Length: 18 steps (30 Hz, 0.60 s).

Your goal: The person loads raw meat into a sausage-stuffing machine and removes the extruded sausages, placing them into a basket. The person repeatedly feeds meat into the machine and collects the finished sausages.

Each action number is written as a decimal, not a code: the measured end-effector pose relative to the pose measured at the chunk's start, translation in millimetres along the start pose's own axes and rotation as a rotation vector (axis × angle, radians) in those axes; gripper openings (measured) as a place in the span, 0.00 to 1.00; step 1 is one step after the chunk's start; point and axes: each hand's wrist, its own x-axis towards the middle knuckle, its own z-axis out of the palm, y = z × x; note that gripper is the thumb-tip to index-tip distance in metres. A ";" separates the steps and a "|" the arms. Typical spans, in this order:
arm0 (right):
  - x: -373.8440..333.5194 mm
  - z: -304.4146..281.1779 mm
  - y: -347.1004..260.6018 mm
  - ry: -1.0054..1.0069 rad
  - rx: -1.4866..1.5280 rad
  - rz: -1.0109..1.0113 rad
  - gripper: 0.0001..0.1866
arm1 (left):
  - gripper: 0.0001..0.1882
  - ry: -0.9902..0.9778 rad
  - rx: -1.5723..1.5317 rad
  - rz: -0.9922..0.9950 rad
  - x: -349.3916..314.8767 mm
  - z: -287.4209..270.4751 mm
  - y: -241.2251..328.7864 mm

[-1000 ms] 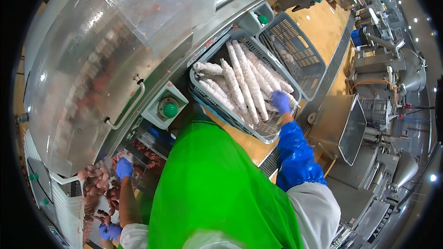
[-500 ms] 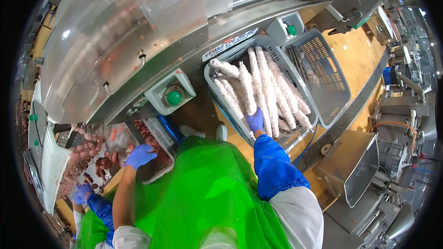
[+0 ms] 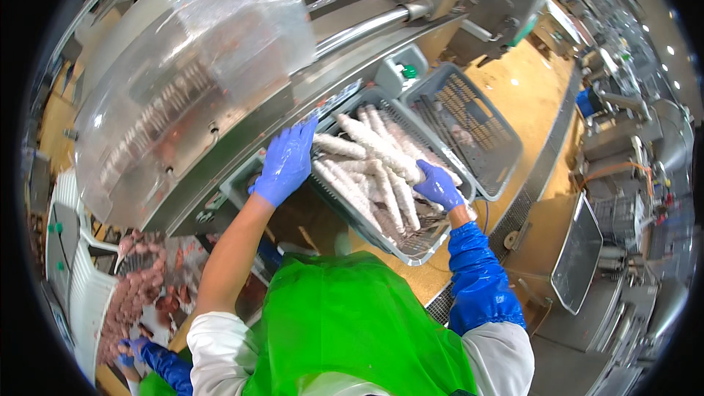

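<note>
My right hand, in a purple glove, is closed around the near end of a long white wrinkled sausage casing stick. That stick slants across several similar white casing sticks lying in a grey plastic crate. My left hand, also gloved, is held with its fingers stretched out at the crate's far left corner, over the machine's edge. Nothing shows in it. It partly covers a grey button housing behind it.
Behind the crate runs a steel machine with a clear curved cover. A second grey crate with a few dark rods stands to the right. At lower left, a co-worker's gloved hands are by linked sausages.
My left hand has risen from the metal tray at left to the crate's far corner. My right hand has moved up and right, and a stick now slants over the others. The view has shifted.
</note>
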 end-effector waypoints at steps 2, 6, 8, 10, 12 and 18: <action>-0.5 -64.0 -28.7 0.008 -0.109 -0.079 0.28 | 0.20 0.147 0.198 0.174 38.9 0.3 11.0; -8.8 -142.9 -68.2 0.236 -0.306 -0.329 0.26 | 0.12 -0.060 0.158 0.310 83.5 7.0 10.2; -13.0 -173.1 -80.7 0.249 -0.424 -0.359 0.27 | 0.12 -0.313 -0.099 0.226 96.0 -0.9 22.5; -15.5 -196.7 -91.9 0.297 -0.513 -0.301 0.28 | 0.15 -0.197 -0.257 0.230 91.8 -4.1 34.8; -28.9 -236.1 -116.4 0.393 -0.544 -0.366 0.29 | 0.15 -0.092 -0.318 0.231 81.0 -2.4 39.2; -37.0 -292.4 -0.9 0.405 -0.556 -0.140 0.27 | 0.12 -0.065 -0.182 0.197 85.9 -17.5 30.6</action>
